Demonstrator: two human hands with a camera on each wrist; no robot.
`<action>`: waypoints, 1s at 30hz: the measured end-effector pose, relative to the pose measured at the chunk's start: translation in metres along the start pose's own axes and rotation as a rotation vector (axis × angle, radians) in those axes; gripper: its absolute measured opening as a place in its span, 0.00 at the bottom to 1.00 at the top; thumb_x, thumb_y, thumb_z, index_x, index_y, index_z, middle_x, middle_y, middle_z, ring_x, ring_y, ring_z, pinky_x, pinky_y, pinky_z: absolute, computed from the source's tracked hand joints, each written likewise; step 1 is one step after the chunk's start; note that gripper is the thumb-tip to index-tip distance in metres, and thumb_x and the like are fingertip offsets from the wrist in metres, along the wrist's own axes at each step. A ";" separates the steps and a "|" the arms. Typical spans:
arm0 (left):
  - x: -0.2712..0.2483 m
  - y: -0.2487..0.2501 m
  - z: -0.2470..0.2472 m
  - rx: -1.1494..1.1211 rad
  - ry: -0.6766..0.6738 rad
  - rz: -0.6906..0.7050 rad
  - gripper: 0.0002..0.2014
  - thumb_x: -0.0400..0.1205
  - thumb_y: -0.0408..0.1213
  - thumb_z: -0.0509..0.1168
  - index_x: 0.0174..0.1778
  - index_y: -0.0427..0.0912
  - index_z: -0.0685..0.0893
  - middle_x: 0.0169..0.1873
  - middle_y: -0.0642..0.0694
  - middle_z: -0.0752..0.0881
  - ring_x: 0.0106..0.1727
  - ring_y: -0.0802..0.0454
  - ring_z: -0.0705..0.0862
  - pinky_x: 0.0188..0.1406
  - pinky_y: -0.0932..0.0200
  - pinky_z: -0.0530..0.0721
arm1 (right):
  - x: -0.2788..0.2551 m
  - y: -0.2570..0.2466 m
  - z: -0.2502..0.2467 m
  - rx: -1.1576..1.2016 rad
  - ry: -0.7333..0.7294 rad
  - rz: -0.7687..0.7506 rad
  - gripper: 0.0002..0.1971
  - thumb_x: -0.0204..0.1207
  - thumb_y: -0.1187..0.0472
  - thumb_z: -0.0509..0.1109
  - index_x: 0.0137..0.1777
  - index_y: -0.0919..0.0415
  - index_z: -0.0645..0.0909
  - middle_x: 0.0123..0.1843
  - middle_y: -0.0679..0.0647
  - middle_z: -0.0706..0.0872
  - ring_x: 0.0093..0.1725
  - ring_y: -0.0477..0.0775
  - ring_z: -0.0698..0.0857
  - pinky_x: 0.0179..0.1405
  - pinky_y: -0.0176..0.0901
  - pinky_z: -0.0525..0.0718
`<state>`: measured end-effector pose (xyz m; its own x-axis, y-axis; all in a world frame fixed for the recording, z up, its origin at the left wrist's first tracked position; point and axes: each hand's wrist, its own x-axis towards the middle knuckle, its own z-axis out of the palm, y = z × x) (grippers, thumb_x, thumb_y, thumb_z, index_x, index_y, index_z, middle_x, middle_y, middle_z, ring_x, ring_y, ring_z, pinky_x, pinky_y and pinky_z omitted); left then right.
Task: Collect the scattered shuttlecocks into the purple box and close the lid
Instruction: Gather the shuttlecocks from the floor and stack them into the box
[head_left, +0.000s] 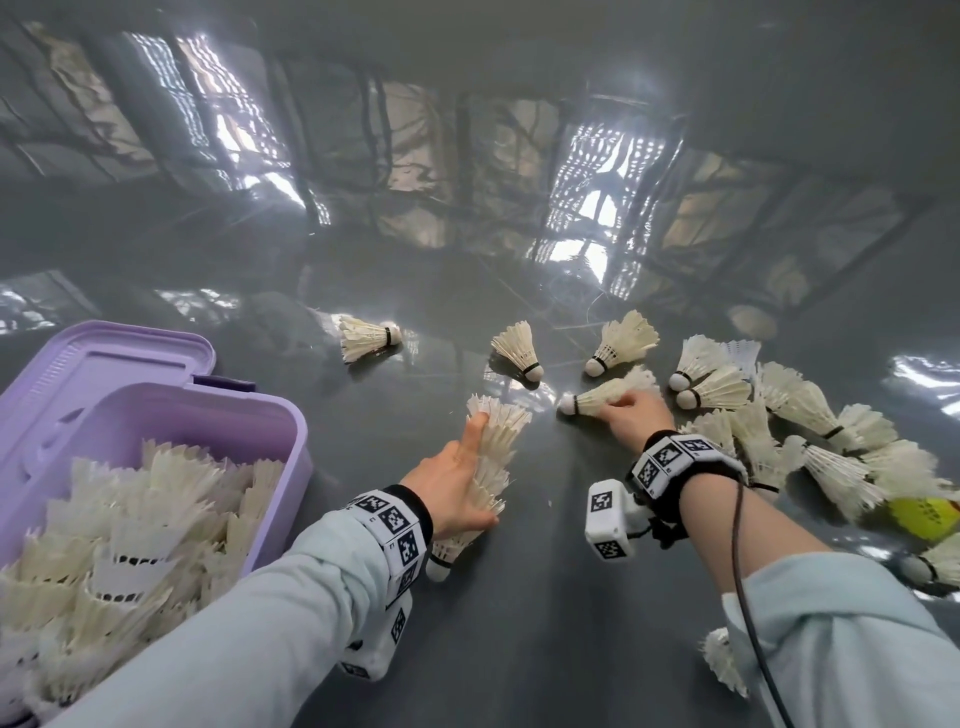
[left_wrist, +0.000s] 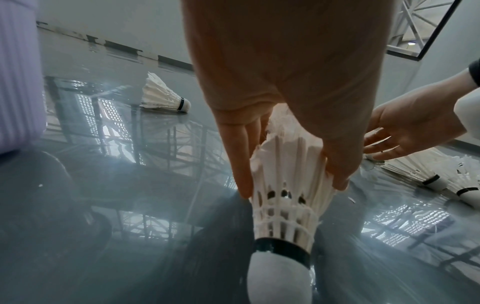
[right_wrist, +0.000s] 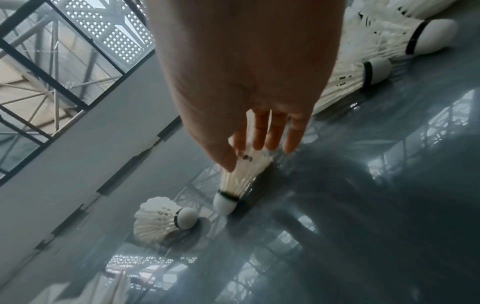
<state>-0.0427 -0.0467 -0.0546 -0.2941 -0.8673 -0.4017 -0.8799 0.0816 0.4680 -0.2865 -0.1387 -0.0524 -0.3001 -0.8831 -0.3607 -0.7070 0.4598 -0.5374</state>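
Observation:
The purple box (head_left: 293, 467) stands at the left with its lid (head_left: 104, 358) swung open behind it; several white shuttlecocks (head_left: 130, 519) fill it. My left hand (head_left: 485, 467) grips a nested stack of shuttlecocks (head_left: 506, 431) just above the grey floor, cork end towards me. In the left wrist view the fingers (left_wrist: 241, 164) and thumb flank that stack (left_wrist: 283, 226). My right hand (head_left: 623, 410) pinches the feather skirt of a single shuttlecock (head_left: 587, 399) lying on the floor; thumb and fingers bracket this shuttlecock (right_wrist: 233, 185) in the right wrist view.
Three loose shuttlecocks (head_left: 363, 338) (head_left: 519, 348) (head_left: 618, 343) lie beyond my hands. A heap of several more (head_left: 810, 431) spreads at the right, with a yellow object (head_left: 924, 517) at its edge. One shuttlecock (head_left: 722, 660) lies by my right elbow. The floor is glossy and reflective.

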 end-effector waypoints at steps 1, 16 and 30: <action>0.000 -0.001 0.000 -0.002 -0.001 0.001 0.58 0.70 0.53 0.74 0.76 0.62 0.30 0.70 0.38 0.74 0.54 0.38 0.85 0.58 0.44 0.83 | -0.002 0.000 0.002 -0.017 -0.049 -0.006 0.10 0.72 0.58 0.71 0.46 0.64 0.87 0.48 0.59 0.88 0.52 0.61 0.85 0.51 0.45 0.79; -0.014 -0.004 -0.001 0.004 -0.021 -0.031 0.56 0.70 0.51 0.76 0.75 0.64 0.34 0.61 0.41 0.78 0.52 0.39 0.85 0.56 0.44 0.83 | -0.026 -0.019 0.014 0.548 -0.114 0.023 0.05 0.78 0.67 0.68 0.52 0.60 0.81 0.33 0.51 0.80 0.28 0.45 0.75 0.16 0.25 0.70; -0.030 -0.007 -0.001 0.076 -0.095 -0.020 0.57 0.66 0.52 0.77 0.75 0.65 0.35 0.60 0.41 0.79 0.53 0.38 0.84 0.55 0.43 0.83 | -0.047 -0.035 0.017 0.369 -0.136 -0.175 0.09 0.78 0.60 0.69 0.48 0.65 0.86 0.41 0.55 0.83 0.43 0.51 0.79 0.47 0.43 0.75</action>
<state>-0.0275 -0.0217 -0.0447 -0.3075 -0.8187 -0.4849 -0.9105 0.1051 0.3999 -0.2367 -0.1121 -0.0294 -0.0912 -0.9417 -0.3239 -0.4554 0.3287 -0.8274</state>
